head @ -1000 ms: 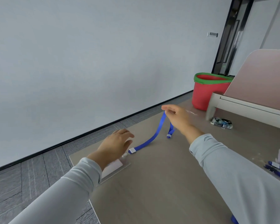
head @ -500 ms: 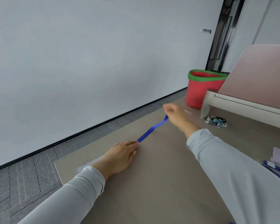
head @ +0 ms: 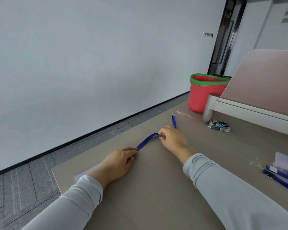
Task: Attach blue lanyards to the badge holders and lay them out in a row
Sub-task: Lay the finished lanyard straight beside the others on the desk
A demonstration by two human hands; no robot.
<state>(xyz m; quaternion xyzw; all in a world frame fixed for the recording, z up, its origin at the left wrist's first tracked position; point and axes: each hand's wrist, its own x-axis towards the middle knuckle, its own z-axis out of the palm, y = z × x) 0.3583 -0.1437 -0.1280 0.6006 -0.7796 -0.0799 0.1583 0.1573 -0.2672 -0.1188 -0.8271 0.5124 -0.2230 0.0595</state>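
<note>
Lying at the left corner of the desk [head: 148, 196], the clear badge holder [head: 85, 173] sits mostly under the left hand [head: 119, 162], whose nearly straight fingers press down on one end of the blue lanyard [head: 146, 139]. It arches off the surface to the right hand [head: 173, 141], which pinches it between thumb and fingertips. Farther right stand a red bucket [head: 203, 97] and, at the edge, more lanyards [head: 283, 180].

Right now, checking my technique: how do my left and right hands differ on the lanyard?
The left hand lies flat, fingers straight, pressing the blue lanyard down; the right hand pinches it with curled fingers. The left hand sits nearer, over the badge holder; the right hand reaches farther. Both touch the same lanyard.
</note>
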